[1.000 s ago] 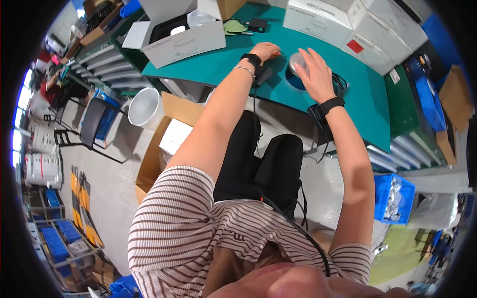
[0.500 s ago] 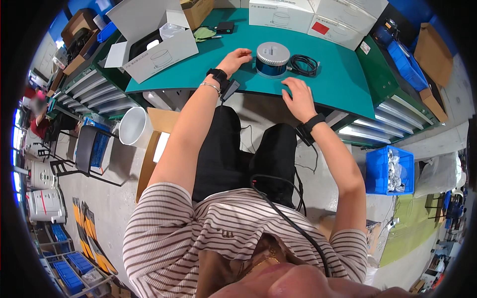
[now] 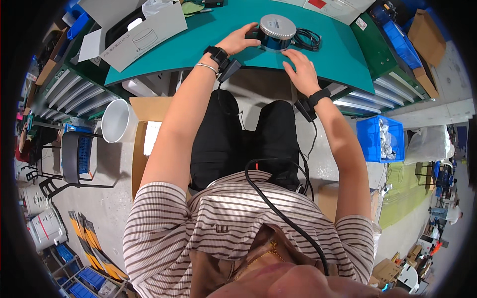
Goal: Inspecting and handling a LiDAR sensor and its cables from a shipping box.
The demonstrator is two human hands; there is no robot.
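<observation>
A round device with a silver top and blue body stands on the green table, a black coiled cable beside it on the right. My left hand touches the device's left side with curled fingers. My right hand lies flat on the table just in front of the device, fingers spread, holding nothing. Both wrists wear black bands with small units attached.
An open white cardboard box sits on the table's left part. Under the table edge are grey drawer racks. A white bucket, a cardboard box and a blue crate stand on the floor.
The view has shifted so the table sits higher in frame. My left hand moved from the table beside the device onto its left side. My right hand moved closer to the device's front.
</observation>
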